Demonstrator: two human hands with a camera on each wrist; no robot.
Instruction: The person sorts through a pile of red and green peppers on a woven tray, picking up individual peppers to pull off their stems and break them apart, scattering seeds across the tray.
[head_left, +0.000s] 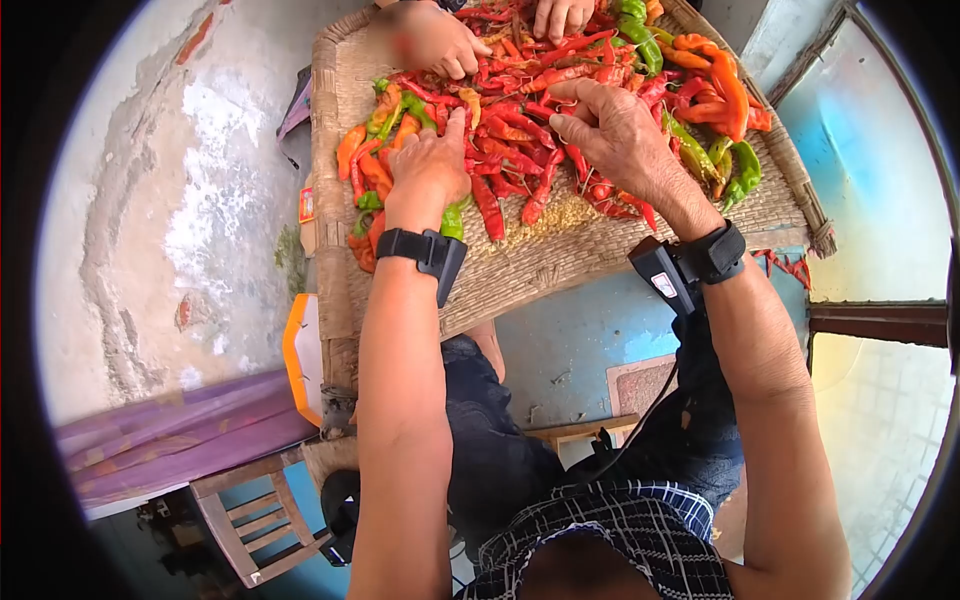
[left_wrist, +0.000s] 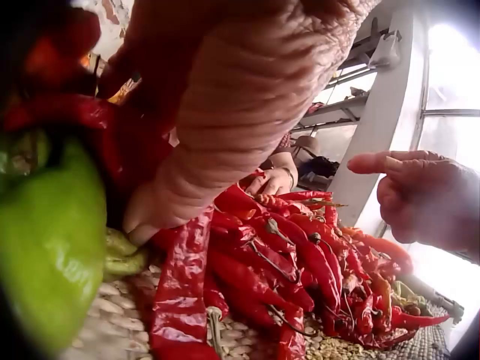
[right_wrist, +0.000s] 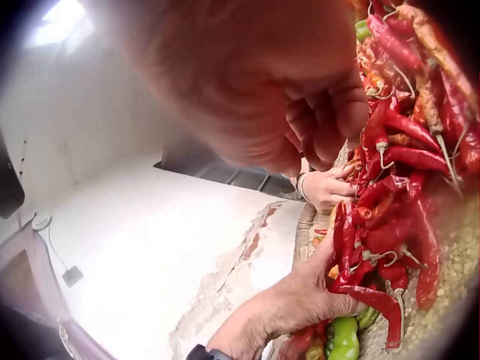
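Red chili peppers (head_left: 515,150) lie heaped on a woven tray (head_left: 560,275). My left hand (head_left: 432,165) is down at the heap's left side, thumb and index finger spread apart among the peppers. In the right wrist view, red chilies lie along that thumb and index finger. A green pepper (left_wrist: 52,240) is close by in the left wrist view. Above the right part of the heap hovers my right hand (head_left: 625,140), index finger extended and the other fingers bent, holding nothing. Its palm side (right_wrist: 247,90) fills the top of the right wrist view.
Another person's two hands (head_left: 450,45) (head_left: 563,18) reach into the far side of the heap. Orange peppers (head_left: 735,90) and green peppers (head_left: 743,175) lie along the tray's right side. Pale seeds (head_left: 560,222) are scattered near the front. A wall (head_left: 200,180) stands left, window panes (head_left: 870,150) right.
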